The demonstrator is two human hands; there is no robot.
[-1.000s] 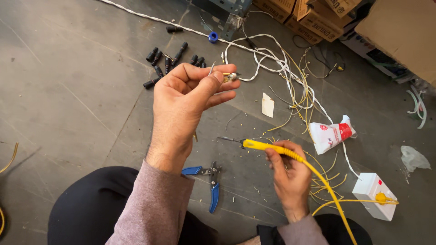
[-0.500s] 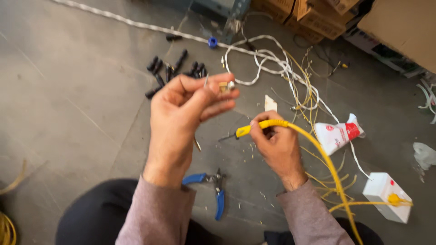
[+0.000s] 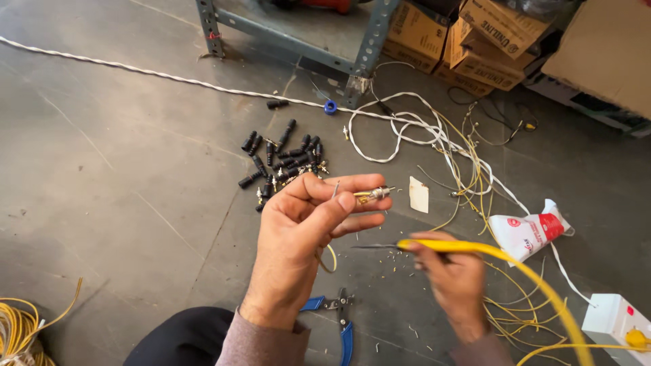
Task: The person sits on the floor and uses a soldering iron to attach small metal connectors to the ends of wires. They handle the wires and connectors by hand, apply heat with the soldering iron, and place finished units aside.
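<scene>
Colour rundown, nothing fancy:
- soldering iron [image 3: 441,245]: bright yellow handle and cord, dark metal tip
- connector [image 3: 374,194] in left hand [image 3: 298,244]: silver with brassy gold bits
- loose plugs [image 3: 281,163] on floor: black
- pliers [image 3: 341,322]: blue grips, grey steel
- wire tangle [image 3: 434,135]: white plus yellow strands
- pouch [image 3: 529,234]: white, red patches
- floor [image 3: 102,169]: dull grey
- sleeve [image 3: 261,342]: mauve-grey
- boxes [image 3: 475,30]: brown cardboard

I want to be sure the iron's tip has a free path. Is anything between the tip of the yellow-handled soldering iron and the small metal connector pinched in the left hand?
Nothing visible does. The soldering iron in the right hand points its tip toward the left hand; the connector sits above it, across open air.
</scene>
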